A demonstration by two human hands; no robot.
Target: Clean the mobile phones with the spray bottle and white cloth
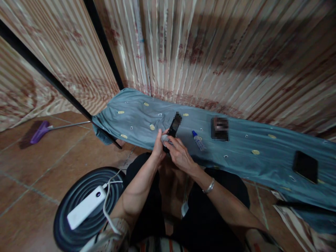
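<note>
My left hand (158, 147) is closed around a long, slim black device (173, 126), its thumb pointing up. The device tilts away over the cloth; its far end is blurred out and its kind is unclear. My right hand (180, 154) lies over the near end, with its fingers pinched on a small whitish piece (165, 138), perhaps cloth or tissue, pressed against the device. Both hands meet above my lap at the cloth's front edge. Right of them lies a small clear bottle (198, 141) with a blue cap.
A blue-grey patterned cloth (136, 120) covers the narrow surface. On it are a blurred dark box (219, 128) and a black phone (305, 166). A white power bank (86, 207) with a cable rests on a round black stool (63, 199). Black poles (105, 45) and a purple broom (40, 132) stand left.
</note>
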